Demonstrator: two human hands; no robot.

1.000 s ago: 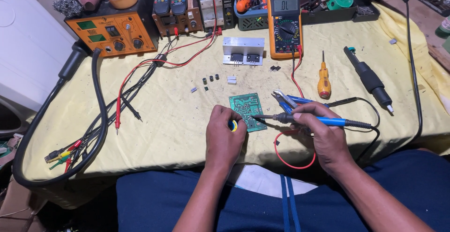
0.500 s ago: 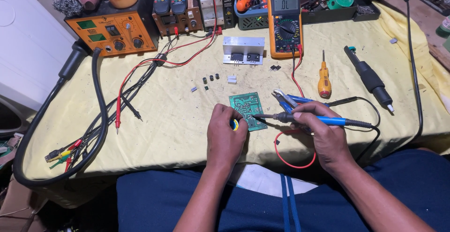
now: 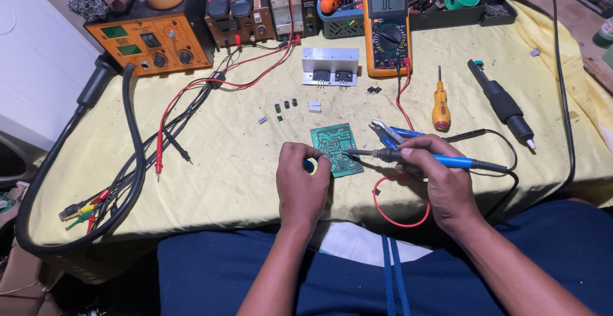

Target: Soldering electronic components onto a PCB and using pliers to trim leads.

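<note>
A small green circuit board [image 3: 336, 147] lies on the yellow cloth [image 3: 242, 162] in front of me. My right hand [image 3: 440, 185] grips a blue-handled soldering iron [image 3: 447, 161], its tip touching the board's near right part. My left hand [image 3: 302, 185] rests just left of the board and holds a small yellow and dark spool [image 3: 311, 166] against it. Blue-handled pliers [image 3: 391, 133] lie beside my right hand.
An orange multimeter [image 3: 387, 27], an orange soldering station [image 3: 150, 41], a metal heat sink [image 3: 330, 68], a small orange screwdriver [image 3: 440, 108], a black desoldering tool [image 3: 501, 103], tiny loose components [image 3: 285, 105] and red and black test leads [image 3: 166, 137] lie about. A thick black hose [image 3: 131, 162] loops at left.
</note>
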